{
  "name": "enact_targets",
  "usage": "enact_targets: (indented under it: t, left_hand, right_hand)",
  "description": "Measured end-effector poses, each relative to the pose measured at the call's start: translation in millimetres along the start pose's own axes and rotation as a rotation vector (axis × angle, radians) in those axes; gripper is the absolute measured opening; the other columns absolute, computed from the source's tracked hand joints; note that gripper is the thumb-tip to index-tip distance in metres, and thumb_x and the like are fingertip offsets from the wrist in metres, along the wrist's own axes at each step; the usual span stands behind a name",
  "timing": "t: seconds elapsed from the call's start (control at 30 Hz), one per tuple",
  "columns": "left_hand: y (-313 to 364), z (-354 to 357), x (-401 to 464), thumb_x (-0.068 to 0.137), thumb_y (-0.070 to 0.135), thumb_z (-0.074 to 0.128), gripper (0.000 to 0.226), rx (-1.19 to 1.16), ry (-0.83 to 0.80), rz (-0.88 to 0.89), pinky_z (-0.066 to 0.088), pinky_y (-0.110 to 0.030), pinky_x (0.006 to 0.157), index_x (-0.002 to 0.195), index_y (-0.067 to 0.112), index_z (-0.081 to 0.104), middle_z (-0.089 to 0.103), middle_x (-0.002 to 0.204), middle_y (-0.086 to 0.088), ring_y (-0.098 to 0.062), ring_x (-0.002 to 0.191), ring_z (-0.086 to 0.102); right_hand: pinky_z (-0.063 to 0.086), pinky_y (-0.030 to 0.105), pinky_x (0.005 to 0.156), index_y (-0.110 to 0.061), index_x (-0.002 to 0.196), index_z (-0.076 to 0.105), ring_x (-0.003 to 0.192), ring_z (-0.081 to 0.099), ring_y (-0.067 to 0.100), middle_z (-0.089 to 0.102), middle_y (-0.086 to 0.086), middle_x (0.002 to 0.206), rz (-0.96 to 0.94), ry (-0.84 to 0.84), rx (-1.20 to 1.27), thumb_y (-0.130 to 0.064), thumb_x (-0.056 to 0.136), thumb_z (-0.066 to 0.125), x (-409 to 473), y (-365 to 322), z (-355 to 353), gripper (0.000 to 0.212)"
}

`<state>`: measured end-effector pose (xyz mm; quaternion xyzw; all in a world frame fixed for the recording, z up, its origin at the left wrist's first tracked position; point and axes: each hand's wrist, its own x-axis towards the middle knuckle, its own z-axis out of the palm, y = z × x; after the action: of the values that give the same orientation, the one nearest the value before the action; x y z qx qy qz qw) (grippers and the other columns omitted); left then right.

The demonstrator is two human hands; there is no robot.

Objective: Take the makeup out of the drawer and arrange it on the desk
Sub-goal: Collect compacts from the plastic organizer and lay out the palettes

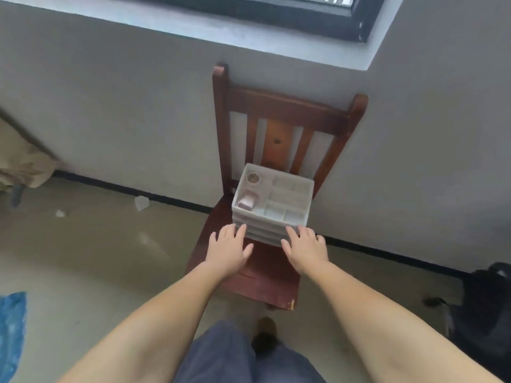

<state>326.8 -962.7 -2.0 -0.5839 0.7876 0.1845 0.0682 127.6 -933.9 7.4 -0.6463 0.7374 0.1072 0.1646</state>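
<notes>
A small white plastic drawer organiser (pixel 290 205) stands on the seat of a dark red wooden chair (pixel 265 275) against a grey wall. Its top tray has several compartments; a round tan item (pixel 253 178) and a pale pink box (pixel 247 201) lie in the left ones. My left hand (pixel 229 248) reaches with straight fingers to the organiser's front left corner, fingertips at its edge. My right hand (pixel 305 244) reaches the same way to the front right corner. Neither hand holds anything. The drawer fronts are blurred and partly hidden by my fingers.
The chair back (pixel 287 111) rises behind the organiser, under a window sill. A black bag (pixel 486 305) lies on the floor at right, blue plastic (pixel 11 327) at left, white scraps (pixel 141 202) near the skirting. My legs and a foot show below.
</notes>
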Motion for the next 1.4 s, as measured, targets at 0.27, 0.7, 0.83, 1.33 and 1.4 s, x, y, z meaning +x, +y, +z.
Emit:
enact_targets:
  t: [0.27,0.7,0.83,1.33,1.4]
  left_hand:
    - [-7,-20,133,0.095,0.037,0.037,0.034,0.113,-0.022,-0.053,0.039,-0.037,0.081,0.116,0.013,0.046,0.054,0.115,-0.008,-0.026,0.105,0.052]
    - [4,3,195,0.093,0.037,0.046,0.053,0.299,-0.070,0.068,0.033,-0.039,0.086,0.131,0.002,0.036,0.057,0.116,-0.014,-0.031,0.105,0.051]
    - [7,10,198,0.092,0.028,0.048,0.056,0.305,-0.062,0.037,0.035,-0.038,0.085,0.136,0.000,0.029,0.056,0.115,-0.013,-0.030,0.104,0.052]
    - [18,-21,181,0.092,0.012,0.047,0.024,-0.214,-0.042,-0.115,0.040,-0.035,0.085,0.115,0.005,0.044,0.049,0.120,-0.014,-0.030,0.115,0.042]
    - [18,-29,166,0.091,0.012,0.051,0.027,-0.279,0.012,-0.144,0.040,-0.036,0.085,0.115,0.005,0.043,0.047,0.121,-0.014,-0.030,0.114,0.041]
  right_hand:
    - [0.032,0.040,0.100,-0.016,0.135,0.042,0.125,0.042,0.027,0.045,0.009,0.138,-0.114,0.041,0.030,-0.033,0.097,0.038,155,-34,-29,0.042]
    - [0.016,0.048,0.106,-0.028,0.141,0.030,0.131,0.030,0.028,0.038,0.005,0.140,-0.082,-0.026,0.028,-0.043,0.092,0.043,251,-64,-1,0.053]
    - [0.019,0.046,0.106,-0.022,0.140,0.030,0.132,0.031,0.027,0.040,0.005,0.140,-0.074,0.009,0.028,-0.042,0.093,0.045,254,-62,-1,0.054]
    - [0.044,0.039,0.096,-0.011,0.139,0.039,0.119,0.046,0.030,0.046,0.012,0.131,-0.163,0.172,0.278,-0.023,0.088,0.057,194,-9,-53,0.055]
    - [0.044,0.039,0.095,-0.011,0.136,0.041,0.119,0.046,0.029,0.048,0.012,0.129,-0.198,0.180,0.278,-0.021,0.088,0.058,180,-7,-54,0.052]
